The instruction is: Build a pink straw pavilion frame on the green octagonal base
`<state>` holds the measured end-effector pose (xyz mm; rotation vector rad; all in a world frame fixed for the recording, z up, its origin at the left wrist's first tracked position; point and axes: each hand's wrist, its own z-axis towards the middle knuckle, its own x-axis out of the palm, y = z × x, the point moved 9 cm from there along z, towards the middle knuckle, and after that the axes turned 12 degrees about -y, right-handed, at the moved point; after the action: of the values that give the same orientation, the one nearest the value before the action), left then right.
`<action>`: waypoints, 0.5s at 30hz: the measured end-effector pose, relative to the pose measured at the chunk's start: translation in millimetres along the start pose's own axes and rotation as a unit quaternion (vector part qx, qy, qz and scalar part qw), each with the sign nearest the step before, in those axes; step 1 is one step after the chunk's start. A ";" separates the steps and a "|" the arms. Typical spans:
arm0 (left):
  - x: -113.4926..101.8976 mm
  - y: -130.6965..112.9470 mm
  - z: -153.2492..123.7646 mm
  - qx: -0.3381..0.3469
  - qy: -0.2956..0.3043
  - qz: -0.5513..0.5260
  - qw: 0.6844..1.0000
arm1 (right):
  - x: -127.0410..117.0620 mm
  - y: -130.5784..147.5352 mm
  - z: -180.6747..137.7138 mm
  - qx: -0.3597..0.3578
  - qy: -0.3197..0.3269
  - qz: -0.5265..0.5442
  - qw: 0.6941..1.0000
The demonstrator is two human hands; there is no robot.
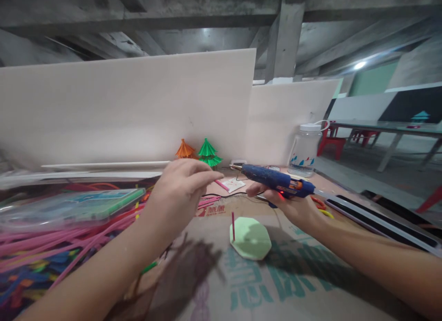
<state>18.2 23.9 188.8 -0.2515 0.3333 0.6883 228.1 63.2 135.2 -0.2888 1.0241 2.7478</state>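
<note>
My right hand (290, 206) grips a blue hot-glue gun (276, 179) with an orange trigger part, its nozzle aimed left. My left hand (181, 189) is closed in a pinch on a thin pink stick (222, 185), held close to the nozzle tip. Below both hands a light green paper octagon (251, 240) lies on the cardboard sheet (276, 284); a short red stick (233, 226) stands upright at its left edge. Orange (185, 149) and green (209, 154) folded paper umbrellas stand by the back board.
A heap of pink and multicoloured straws (51, 247) fills the left side, with a clear plastic folder (72, 208) on top. A clear jar with a white lid (305, 148) stands at the right back. White boards (138, 104) wall the back. A black-and-silver rail (380, 217) runs along the right edge.
</note>
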 end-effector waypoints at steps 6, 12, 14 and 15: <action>-17.3 3.8 5.4 0.040 -0.079 0.059 0.994 | 3.0 0.5 -7.3 -0.028 0.012 0.003 1.000; -24.3 4.7 4.6 0.031 -0.091 0.056 0.994 | 2.6 12.1 -10.4 -0.073 0.047 -0.043 0.995; -25.2 5.9 3.9 0.027 -0.088 0.055 0.994 | 2.9 16.5 -10.1 -0.092 0.065 -0.086 0.990; -26.4 5.6 3.9 0.028 -0.090 0.060 0.994 | 2.5 17.2 -9.4 -0.095 0.068 -0.105 0.988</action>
<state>-3.7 14.2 201.7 -0.1148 0.1956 0.8121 222.5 44.5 138.4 -0.5860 0.7128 2.6634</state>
